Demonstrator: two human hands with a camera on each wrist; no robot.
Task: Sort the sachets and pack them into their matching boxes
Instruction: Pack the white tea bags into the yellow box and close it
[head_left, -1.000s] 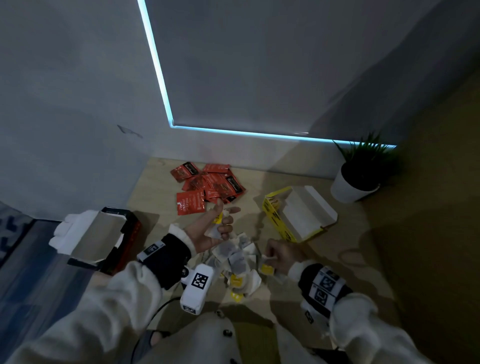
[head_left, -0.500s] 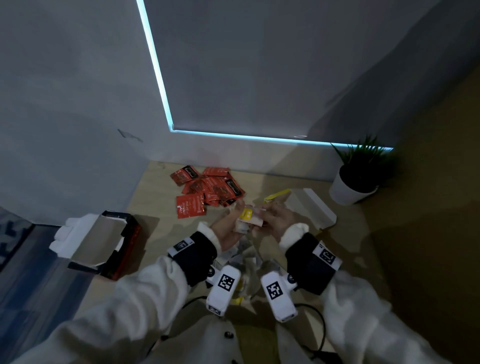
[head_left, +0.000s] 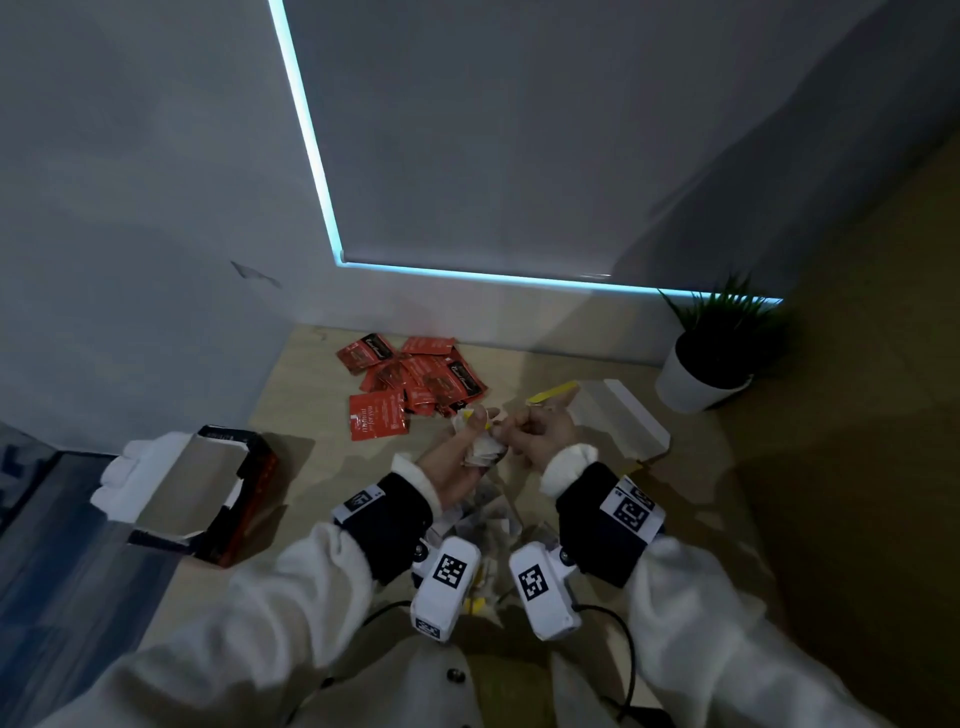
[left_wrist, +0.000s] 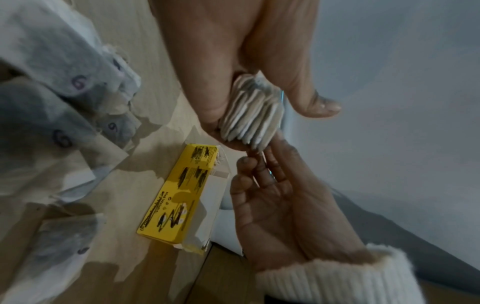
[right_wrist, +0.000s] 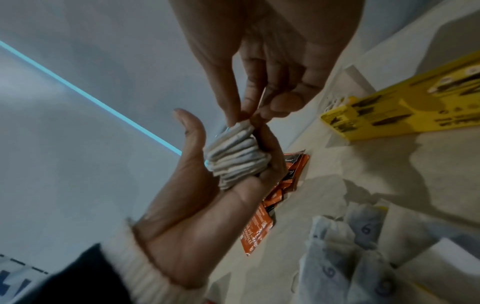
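The left hand (right_wrist: 197, 207) lies palm up, thumb and curled fingers clamping a fanned stack of pale paper tea sachets (right_wrist: 233, 156) on edge, probably to keep them squared for boxing. The right hand (right_wrist: 270, 67) pinches the top sachet's edge, apparently seating it, just above the open yellow cardboard box (left_wrist: 179, 197) on the pale wooden tabletop (left_wrist: 124, 205)
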